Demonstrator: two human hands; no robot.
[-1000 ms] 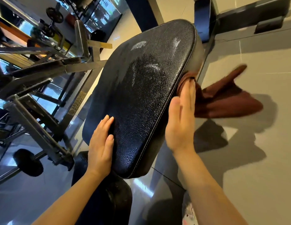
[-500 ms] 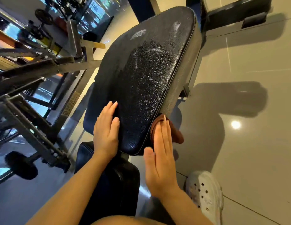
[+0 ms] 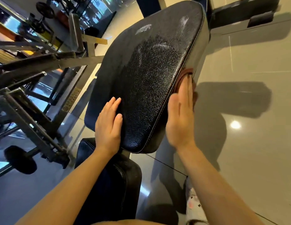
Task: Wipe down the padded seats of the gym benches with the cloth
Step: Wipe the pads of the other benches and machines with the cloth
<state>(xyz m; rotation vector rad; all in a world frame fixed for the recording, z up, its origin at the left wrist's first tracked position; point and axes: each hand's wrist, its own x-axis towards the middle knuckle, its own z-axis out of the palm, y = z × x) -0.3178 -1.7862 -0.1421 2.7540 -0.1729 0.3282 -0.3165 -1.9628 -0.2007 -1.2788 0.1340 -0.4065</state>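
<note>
Right hand (image 3: 180,116), flat and fingers straight, now farther up right side edge of padded backrest (image 3: 151,75) than half a second ago, pressing brown cloth (image 3: 184,75) against it. Left hand (image 3: 109,125) unmoved, relaxed flat on lower left edge, grasping nothing. Lower seat pad (image 3: 118,184) beneath.

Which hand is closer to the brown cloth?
Right. The right hand presses the cloth flat against the side edge of the black pad. The left hand rests on the pad's opposite edge, away from the cloth.
</note>
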